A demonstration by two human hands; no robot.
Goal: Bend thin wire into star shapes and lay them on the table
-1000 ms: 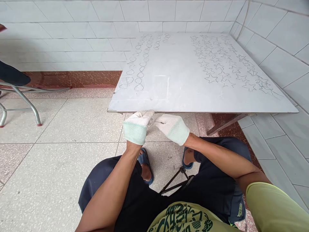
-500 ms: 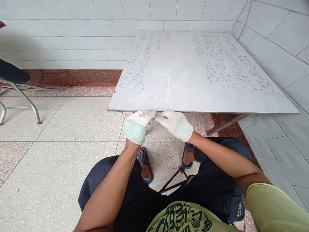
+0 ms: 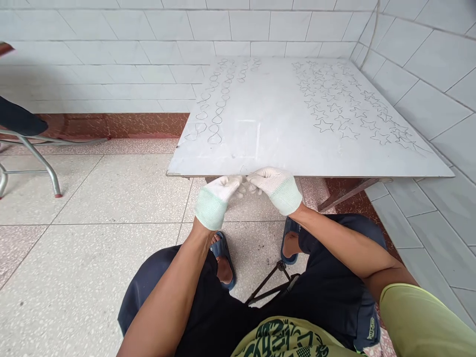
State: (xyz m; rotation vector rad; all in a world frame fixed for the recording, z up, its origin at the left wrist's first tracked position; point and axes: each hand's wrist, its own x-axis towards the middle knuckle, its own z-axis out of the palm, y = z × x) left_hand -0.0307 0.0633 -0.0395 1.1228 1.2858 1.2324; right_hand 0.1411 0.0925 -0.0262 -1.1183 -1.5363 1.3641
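Observation:
My left hand (image 3: 220, 194), in a white glove with a pale green cuff, is closed in a pinch at the table's front edge. Opposite it, my right hand (image 3: 277, 187), gloved alike, also pinches with its fingertips close to the left ones. Between them a thin wire (image 3: 243, 170) shows faintly; the fingers cover most of it, so its shape is unclear. Beyond the hands, on the white tabletop (image 3: 282, 148), lie wire stars (image 3: 323, 125) in rows at the right and figure-eight wire loops (image 3: 214, 134) in columns at the left.
Tiled walls stand behind and to the right of the table. A metal-legged stool (image 3: 48, 166) with part of another person's leg (image 3: 20, 116) is at the far left. A black folding metal frame (image 3: 273, 282) stands between my feet.
My right hand has shifted slightly up and right, with its fingers now bent over the table edge. The left has turned slightly. The head view has tilted up a little.

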